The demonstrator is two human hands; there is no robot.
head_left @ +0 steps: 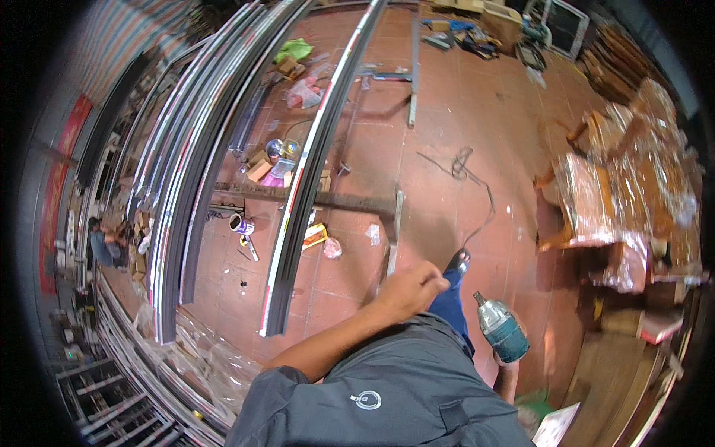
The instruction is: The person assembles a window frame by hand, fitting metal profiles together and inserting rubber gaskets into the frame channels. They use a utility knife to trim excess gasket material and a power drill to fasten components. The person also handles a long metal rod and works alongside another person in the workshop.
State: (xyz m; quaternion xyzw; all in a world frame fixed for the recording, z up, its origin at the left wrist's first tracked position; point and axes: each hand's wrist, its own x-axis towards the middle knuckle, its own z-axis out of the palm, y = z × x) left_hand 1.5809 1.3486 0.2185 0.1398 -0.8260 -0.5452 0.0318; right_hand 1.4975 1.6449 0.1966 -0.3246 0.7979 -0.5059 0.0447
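In my right hand (507, 366) is a teal and silver power driver (503, 331), its metal nose pointing up and away from me. The tool's body hides most of those fingers. My left hand (412, 290) is held in front of my waist with its fingers curled in. Whether something small lies inside them cannot be seen. To the left of that hand, and apart from it, a dark metal profile with a white edge (298, 231) lies across a raised crossbar (342, 200). Further left rests a bundle of similar long profiles (195, 160).
A black cable (488, 201) trails over the tiled floor near my foot. Plastic-wrapped wooden furniture (611, 194) stands at right. Beneath the profiles are a can (240, 223), a yellow box (315, 236) and small boxes. Another person (108, 244) crouches at far left.
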